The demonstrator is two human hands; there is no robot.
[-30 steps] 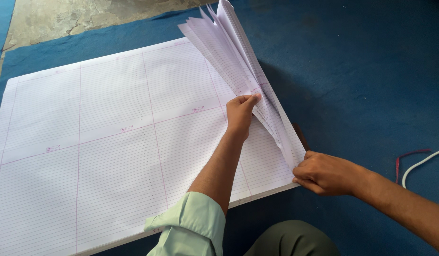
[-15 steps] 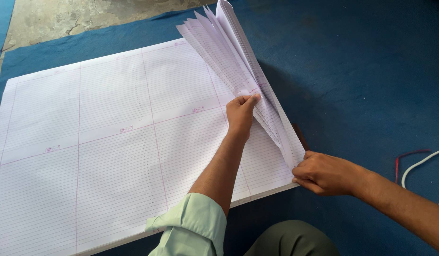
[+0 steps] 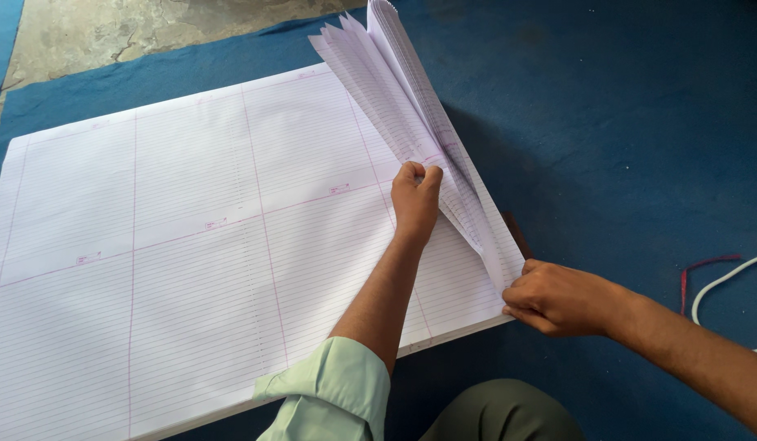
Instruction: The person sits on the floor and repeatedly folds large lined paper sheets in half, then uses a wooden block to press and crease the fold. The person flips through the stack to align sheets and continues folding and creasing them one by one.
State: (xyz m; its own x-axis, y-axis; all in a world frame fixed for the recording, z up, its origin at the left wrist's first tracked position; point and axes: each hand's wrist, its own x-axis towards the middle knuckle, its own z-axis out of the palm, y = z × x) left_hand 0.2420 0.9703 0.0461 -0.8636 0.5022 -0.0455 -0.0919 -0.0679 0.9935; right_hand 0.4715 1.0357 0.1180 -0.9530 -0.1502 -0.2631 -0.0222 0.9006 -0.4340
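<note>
large stack of ruled sheets (image 3: 191, 245) lies flat on blue mat (image 3: 623, 147), filling the frame's 9 o'clock side. left hand (image 3: 415, 196) pinches the lifted, fanned sheets (image 3: 395, 90) toward 1 o'clock. right hand (image 3: 558, 298) closed, gripping the stack's corner at 4 o'clock.

paper sheets (image 3: 191, 245) white, fine grey ruled lines, pink grid dividers. floor cloth (image 3: 623, 147) deep blue. sleeve (image 3: 333, 396) pale green. cords (image 3: 721, 282) white and red. concrete patch (image 3: 150, 28) grey.
</note>
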